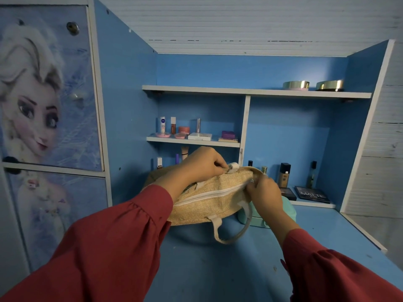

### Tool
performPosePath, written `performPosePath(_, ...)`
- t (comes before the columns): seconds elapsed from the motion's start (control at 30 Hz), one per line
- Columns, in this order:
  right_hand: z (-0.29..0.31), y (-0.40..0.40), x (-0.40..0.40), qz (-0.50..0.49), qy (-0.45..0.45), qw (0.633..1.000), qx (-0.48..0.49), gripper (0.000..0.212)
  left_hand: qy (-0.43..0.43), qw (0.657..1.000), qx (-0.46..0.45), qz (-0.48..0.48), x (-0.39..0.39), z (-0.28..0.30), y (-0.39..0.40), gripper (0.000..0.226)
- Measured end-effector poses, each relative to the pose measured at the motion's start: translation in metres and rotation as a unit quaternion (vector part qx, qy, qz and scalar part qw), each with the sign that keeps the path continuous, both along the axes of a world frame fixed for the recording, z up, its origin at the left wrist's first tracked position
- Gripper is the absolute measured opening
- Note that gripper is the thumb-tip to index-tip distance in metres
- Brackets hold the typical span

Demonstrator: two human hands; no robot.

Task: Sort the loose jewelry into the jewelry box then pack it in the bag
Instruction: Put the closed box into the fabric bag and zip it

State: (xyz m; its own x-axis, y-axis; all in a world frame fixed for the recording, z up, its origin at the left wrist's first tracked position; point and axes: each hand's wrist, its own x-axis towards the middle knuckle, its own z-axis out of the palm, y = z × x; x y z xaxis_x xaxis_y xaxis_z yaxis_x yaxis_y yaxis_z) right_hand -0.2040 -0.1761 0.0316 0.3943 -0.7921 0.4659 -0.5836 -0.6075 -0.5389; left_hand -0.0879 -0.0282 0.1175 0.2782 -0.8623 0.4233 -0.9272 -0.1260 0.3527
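Bag [209,203]: tan woven fabric, white zipper [209,196] running along its top, lying on its side on the blue counter [218,269], centre of view. Zipper appears closed along the visible length. One pale handle [231,234] loops off the near edge onto the counter. Left hand [200,164] at the far upper edge of the bag, fingers [219,165] curled and pinching the fabric beside a small white tab [233,167]. Right hand [265,192] at the right end of the zipper, fingers bent and pinched there; whether they hold the zipper pull or only the fabric cannot be told. Both arms in red sleeves [113,247]. Jewelry box [257,219]: mint-green, on the counter touching the bag's right side, largely hidden behind the right hand and wrist; whether its lid is closed cannot be told. No loose jewelry discernible. Farther right, at the back of the counter: a dark foundation bottle [284,174], a slim dark vial [312,174], a black palette [312,194] marked MATTE lying flat. Behind the bag, small bottles partly hidden. Middle shelf [193,142], left bay: a white tube [162,125], a reddish bottle [173,125], pink jars, a white flat case [199,136], a purple box [228,134]. Top shelf [239,90], right end: two gold-rimmed round tins [296,85]. Left of the unit: cabinet doors [48,88] with a printed cartoon figure.
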Motion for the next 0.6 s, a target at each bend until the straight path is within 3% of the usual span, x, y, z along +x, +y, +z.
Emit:
performPosePath(0.07,-0.002,0.007,0.002,-0.023,0.010,1.000,0.000,0.020,0.001,1.000,-0.007,0.005,-0.001,0.000,0.000,0.022)
performPosePath(0.2,-0.002,0.023,0.001,-0.100,0.053,0.988,-0.104,0.029,0.006,1.000,-0.019,0.015,-0.001,0.002,0.001,0.020)
performPosePath(0.37,0.003,0.042,0.004,-0.010,-0.047,0.995,-0.089,0.020,0.014,0.999,-0.034,0.023,-0.001,0.004,0.005,0.020)
performPosePath(0.6,0.006,0.049,0.004,0.031,-0.075,0.996,-0.031,0.021,0.016,0.999,-0.037,0.014,-0.002,0.002,0.004,0.019)
